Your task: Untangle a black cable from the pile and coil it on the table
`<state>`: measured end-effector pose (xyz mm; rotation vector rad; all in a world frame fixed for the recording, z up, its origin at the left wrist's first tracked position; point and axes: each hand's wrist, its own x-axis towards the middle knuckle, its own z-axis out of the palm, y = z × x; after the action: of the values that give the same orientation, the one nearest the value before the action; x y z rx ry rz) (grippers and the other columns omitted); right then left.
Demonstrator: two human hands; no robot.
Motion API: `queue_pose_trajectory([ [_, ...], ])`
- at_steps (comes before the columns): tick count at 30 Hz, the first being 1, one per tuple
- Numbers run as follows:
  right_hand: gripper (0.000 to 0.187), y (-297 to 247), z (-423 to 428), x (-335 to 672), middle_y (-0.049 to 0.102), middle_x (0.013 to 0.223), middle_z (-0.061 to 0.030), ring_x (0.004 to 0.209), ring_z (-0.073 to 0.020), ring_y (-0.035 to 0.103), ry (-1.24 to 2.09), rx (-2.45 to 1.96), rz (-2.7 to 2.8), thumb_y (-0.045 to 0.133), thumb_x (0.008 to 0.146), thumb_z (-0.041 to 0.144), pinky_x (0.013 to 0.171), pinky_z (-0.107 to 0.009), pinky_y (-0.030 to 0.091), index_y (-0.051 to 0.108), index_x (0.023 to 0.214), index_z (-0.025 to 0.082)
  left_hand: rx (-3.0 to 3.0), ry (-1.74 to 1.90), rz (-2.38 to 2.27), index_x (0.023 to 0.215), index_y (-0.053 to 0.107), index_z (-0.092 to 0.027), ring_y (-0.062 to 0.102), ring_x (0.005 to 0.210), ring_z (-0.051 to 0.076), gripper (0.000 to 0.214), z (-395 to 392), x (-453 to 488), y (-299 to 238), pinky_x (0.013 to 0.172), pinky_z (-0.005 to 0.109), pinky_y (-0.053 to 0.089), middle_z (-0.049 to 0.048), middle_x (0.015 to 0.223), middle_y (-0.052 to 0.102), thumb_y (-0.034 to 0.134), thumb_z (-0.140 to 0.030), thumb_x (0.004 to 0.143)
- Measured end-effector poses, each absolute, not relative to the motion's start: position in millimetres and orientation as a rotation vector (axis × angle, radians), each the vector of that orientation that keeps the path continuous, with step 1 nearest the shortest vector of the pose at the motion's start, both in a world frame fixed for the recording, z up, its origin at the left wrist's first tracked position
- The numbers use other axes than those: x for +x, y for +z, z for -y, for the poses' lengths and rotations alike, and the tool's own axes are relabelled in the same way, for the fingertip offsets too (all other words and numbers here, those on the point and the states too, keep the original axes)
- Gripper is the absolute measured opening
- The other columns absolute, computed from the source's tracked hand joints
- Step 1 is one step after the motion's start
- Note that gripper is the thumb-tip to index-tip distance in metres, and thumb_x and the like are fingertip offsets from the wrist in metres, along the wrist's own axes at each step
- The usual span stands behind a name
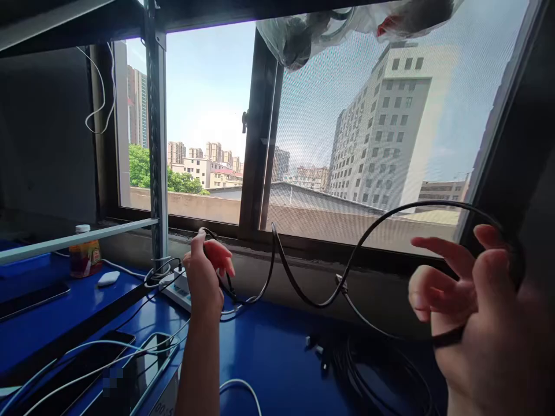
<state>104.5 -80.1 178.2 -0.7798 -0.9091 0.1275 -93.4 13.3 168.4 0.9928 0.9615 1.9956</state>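
A: Where's our black cable (319,305)?
B: Mid-air betw. our hands, sagging in loops below the window (254,138). Our right hand (472,289) pinches it by the thumb, other fingers loosely curled.
A: Left hand (206,271)?
B: At the cable's far stretch; pinch half-hidden, so we can't tell.
A: Tips?
B: We'd keep it slack, no kinks, & off the coiled cables (352,364) on the desk (277,346).

A blue surface (251,355) runs beneath both hands. Left of the left hand (205,276) lie dark-screened devices (141,370) crossed by pale cables (95,342); beyond them are a bottle (85,257) and a small white object (108,278). A white power strip (177,290) sits just behind that hand. Between the hands, nearer the right hand (472,294), lie small plugs (319,349) and a black coil (352,370).
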Motion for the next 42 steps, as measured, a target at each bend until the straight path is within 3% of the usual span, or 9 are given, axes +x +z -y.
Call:
queue_pose_trajectory([
  [5, 0.048, 169, 64, 88, 0.068, 0.091, -0.0038, 0.043, -0.0112, 0.055, 0.142, -0.802, 1.230, 0.061, 0.083, 0.059, 0.034, -0.021, 0.040, 0.041, 0.112, 0.026, 1.264, 1.633, -0.983, 0.039, 0.050, -0.023, 0.038, 0.027, 0.013, 0.058, -2, -85, 175, 0.035, 0.025, 0.024, 0.0028, 0.029, 0.040, 0.038, -0.061, 0.082],
  [9, 0.053, 160, 56, 76, 0.066, 0.103, -0.0061, 0.063, -0.0151, 0.066, 0.185, -0.822, 1.389, 0.058, 0.086, 0.056, 0.044, -0.022, 0.051, 0.036, 0.126, 0.028, 1.539, 1.266, -1.005, 0.068, 0.070, -0.017, 0.043, 0.033, 0.015, 0.057, 4, -80, 176, 0.041, 0.027, 0.030, 0.0025, 0.035, 0.047, 0.041, -0.065, 0.082],
  [14, 0.064, 153, 57, 69, 0.063, 0.116, -0.0092, 0.089, -0.0214, 0.068, 0.361, -0.917, 1.513, 0.057, 0.086, 0.058, 0.057, -0.027, 0.059, 0.031, 0.137, 0.030, 1.598, 1.198, -0.978, 0.093, 0.072, -0.013, 0.045, 0.038, 0.015, 0.060, 9, -77, 176, 0.046, 0.029, 0.031, 0.0037, 0.047, 0.056, 0.035, -0.060, 0.086],
  [17, 0.066, 153, 57, 66, 0.064, 0.114, -0.0082, 0.069, -0.0159, 0.068, 0.449, -0.896, 1.502, 0.056, 0.086, 0.059, 0.050, -0.024, 0.057, 0.029, 0.139, 0.030, 1.590, 1.222, -0.935, 0.091, 0.071, -0.014, 0.044, 0.036, 0.013, 0.059, 11, -75, 176, 0.044, 0.027, 0.029, 0.0028, 0.048, 0.056, 0.034, -0.060, 0.087],
  [21, 0.070, 157, 57, 63, 0.066, 0.103, -0.0045, 0.035, -0.0041, 0.046, 0.477, -0.864, 1.442, 0.062, 0.081, 0.059, 0.032, -0.018, 0.040, 0.032, 0.136, 0.029, 1.580, 1.227, -0.864, 0.077, 0.069, -0.015, 0.042, 0.034, 0.010, 0.058, 11, -72, 175, 0.042, 0.024, 0.027, 0.0023, 0.047, 0.054, 0.035, -0.062, 0.087],
  [25, 0.064, 157, 55, 69, 0.067, 0.083, -0.0007, 0.030, -0.0019, 0.031, 0.377, -0.960, 1.356, 0.064, 0.080, 0.057, 0.026, -0.015, 0.024, 0.041, 0.132, 0.027, 1.519, 1.314, -0.875, 0.049, 0.051, -0.019, 0.036, 0.032, 0.010, 0.059, 7, -72, 172, 0.039, 0.024, 0.026, 0.0001, 0.035, 0.039, 0.038, -0.062, 0.087],
  [30, 0.064, 158, 49, 76, 0.056, 0.055, 0.0043, 0.028, -0.0044, 0.026, 0.366, -0.951, 1.205, 0.054, 0.084, 0.065, 0.026, -0.016, 0.017, 0.046, 0.130, 0.022, 1.338, 1.519, -0.718, 0.042, 0.028, -0.023, 0.026, 0.030, 0.007, 0.060, 5, -76, 173, 0.034, 0.023, 0.022, -0.0046, 0.032, 0.022, 0.048, -0.059, 0.086],
  [34, 0.080, 163, 55, 74, 0.065, 0.072, -0.0014, 0.030, -0.0026, 0.026, 0.326, -0.865, 1.076, 0.063, 0.075, 0.068, 0.028, -0.016, 0.021, 0.040, 0.135, 0.021, 1.169, 1.469, -0.584, 0.043, 0.026, -0.022, 0.013, 0.028, 0.004, 0.061, 9, -78, 180, 0.031, 0.021, 0.012, -0.0071, 0.030, 0.017, 0.049, -0.056, 0.088],
  [42, 0.089, 158, 65, 63, 0.067, 0.087, -0.0035, 0.073, -0.0183, 0.065, 0.374, -1.083, 1.519, 0.080, 0.060, 0.041, 0.052, -0.023, 0.053, 0.040, 0.137, 0.025, 1.359, 1.343, -0.516, 0.061, 0.054, -0.019, 0.031, 0.029, 0.006, 0.034, 8, -69, 175, 0.032, 0.020, 0.022, -0.0079, 0.034, 0.032, 0.062, -0.046, 0.080],
])
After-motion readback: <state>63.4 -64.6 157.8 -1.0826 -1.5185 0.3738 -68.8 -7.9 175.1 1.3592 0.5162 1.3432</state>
